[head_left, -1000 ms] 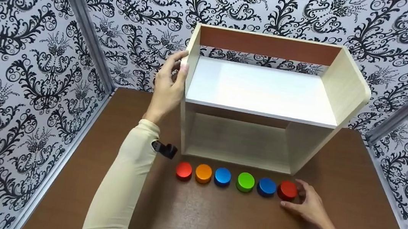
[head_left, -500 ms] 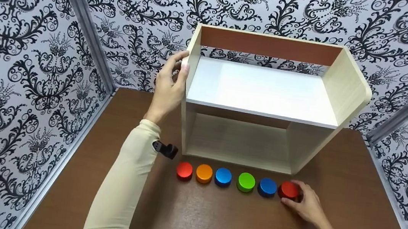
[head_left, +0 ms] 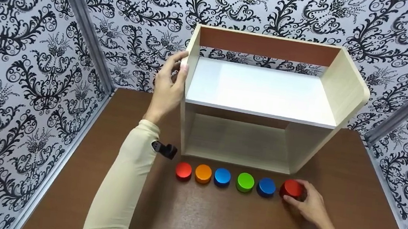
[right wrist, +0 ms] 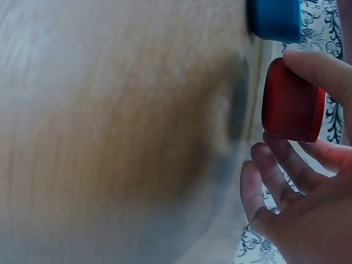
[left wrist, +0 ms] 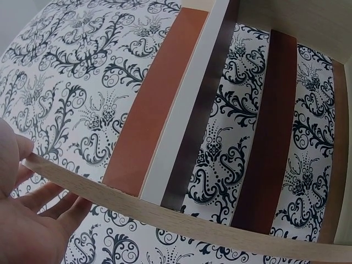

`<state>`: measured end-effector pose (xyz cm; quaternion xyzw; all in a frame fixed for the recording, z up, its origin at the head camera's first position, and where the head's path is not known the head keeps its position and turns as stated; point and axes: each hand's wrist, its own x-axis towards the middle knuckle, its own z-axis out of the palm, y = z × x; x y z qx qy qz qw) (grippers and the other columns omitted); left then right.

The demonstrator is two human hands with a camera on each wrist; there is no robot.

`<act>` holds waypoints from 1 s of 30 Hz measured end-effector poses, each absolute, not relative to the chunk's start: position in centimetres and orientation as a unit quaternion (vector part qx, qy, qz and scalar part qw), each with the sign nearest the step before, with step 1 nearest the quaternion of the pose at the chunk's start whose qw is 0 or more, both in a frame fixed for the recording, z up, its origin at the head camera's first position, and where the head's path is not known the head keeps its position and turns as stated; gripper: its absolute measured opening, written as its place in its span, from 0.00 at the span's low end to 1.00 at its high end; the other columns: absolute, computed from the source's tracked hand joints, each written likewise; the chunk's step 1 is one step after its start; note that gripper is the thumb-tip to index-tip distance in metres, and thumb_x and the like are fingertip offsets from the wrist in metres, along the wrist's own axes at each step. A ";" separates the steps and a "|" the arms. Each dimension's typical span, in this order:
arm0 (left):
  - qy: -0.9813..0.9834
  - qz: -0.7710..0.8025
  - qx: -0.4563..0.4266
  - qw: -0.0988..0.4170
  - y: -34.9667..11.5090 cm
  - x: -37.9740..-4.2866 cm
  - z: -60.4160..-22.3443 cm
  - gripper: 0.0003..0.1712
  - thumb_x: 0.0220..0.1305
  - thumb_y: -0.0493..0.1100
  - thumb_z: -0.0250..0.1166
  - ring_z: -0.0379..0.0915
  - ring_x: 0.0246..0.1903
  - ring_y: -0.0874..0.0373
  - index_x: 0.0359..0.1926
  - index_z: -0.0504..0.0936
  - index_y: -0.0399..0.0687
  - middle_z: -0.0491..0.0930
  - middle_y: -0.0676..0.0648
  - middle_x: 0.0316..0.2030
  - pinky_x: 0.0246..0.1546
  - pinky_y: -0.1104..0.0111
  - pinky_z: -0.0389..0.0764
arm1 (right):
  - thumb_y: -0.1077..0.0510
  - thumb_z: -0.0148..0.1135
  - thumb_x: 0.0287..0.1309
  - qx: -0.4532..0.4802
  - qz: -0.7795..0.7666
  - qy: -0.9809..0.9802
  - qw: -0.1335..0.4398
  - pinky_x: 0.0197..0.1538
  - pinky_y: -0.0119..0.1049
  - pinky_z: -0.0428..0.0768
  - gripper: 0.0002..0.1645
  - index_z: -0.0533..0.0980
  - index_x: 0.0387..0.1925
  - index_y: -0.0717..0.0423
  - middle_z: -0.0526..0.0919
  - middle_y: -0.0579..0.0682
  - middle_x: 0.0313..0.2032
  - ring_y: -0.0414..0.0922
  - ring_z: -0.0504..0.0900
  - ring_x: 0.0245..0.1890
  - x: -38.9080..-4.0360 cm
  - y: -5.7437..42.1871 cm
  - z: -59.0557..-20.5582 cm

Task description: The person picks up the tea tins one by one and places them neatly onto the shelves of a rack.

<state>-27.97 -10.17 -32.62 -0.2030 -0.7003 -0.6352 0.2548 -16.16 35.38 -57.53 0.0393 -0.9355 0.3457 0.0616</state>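
Pinching red tin (head_left: 291, 187) w/ R hand (head_left: 310, 206), just in front of R corner of shelf (head_left: 260, 90). Found no clear long axis. Clamping shelf's L edge w/ L hand (head_left: 166, 87), well apart from red tin. Judged R hand nearer for next move.

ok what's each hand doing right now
Left hand: holding the shelf unit at its left side.
Right hand: holding the rightmost red cylinder.

Glossy red round tin (head_left: 291, 188), upright, lower right of the frame, pale wood-toned two-tier shelf unit (head_left: 264, 90), open-fronted, standing upright at upper centre
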 end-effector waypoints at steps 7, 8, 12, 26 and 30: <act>-0.701 -0.638 -0.195 0.252 -10.1 -27.8 -32.6 0.21 0.77 0.34 0.52 0.74 0.52 0.35 0.67 0.71 0.34 0.75 0.32 0.56 0.53 0.50 0.82 | 0.54 0.79 0.53 0.040 0.369 -0.926 0.062 0.49 0.48 0.87 0.39 0.72 0.61 0.66 0.80 0.62 0.51 0.56 0.82 0.45 -15.7 35.4 -55.8; -0.701 -0.640 -0.194 0.249 -10.1 -27.8 -32.6 0.21 0.77 0.34 0.52 0.74 0.53 0.36 0.67 0.71 0.34 0.75 0.32 0.57 0.55 0.51 0.81 | 0.54 0.79 0.53 0.042 0.372 -0.925 0.064 0.49 0.49 0.87 0.39 0.72 0.62 0.65 0.80 0.62 0.51 0.56 0.82 0.45 -15.7 35.3 -55.5; -0.700 -0.643 -0.191 0.245 -10.1 -27.7 -32.5 0.21 0.77 0.34 0.52 0.74 0.54 0.37 0.67 0.71 0.34 0.74 0.31 0.57 0.57 0.51 0.80 | 0.54 0.80 0.51 0.053 0.375 -0.921 0.088 0.46 0.40 0.87 0.38 0.74 0.60 0.64 0.81 0.59 0.49 0.52 0.82 0.42 -15.4 35.1 -54.3; -0.699 -0.638 -0.196 0.256 -10.2 -27.9 -32.7 0.21 0.77 0.34 0.53 0.74 0.52 0.36 0.67 0.70 0.33 0.74 0.28 0.55 0.56 0.48 0.80 | 0.57 0.82 0.48 0.103 0.379 -0.907 0.151 0.41 0.19 0.78 0.36 0.77 0.58 0.61 0.82 0.52 0.45 0.39 0.77 0.40 -15.5 32.9 -49.5; -0.701 -0.638 -0.194 0.253 -10.1 -27.9 -32.7 0.21 0.77 0.34 0.53 0.74 0.51 0.34 0.67 0.70 0.34 0.75 0.29 0.54 0.54 0.47 0.81 | 0.56 0.81 0.49 0.110 0.381 -0.906 0.150 0.42 0.18 0.77 0.35 0.77 0.58 0.61 0.81 0.51 0.45 0.41 0.78 0.39 -15.5 32.2 -48.3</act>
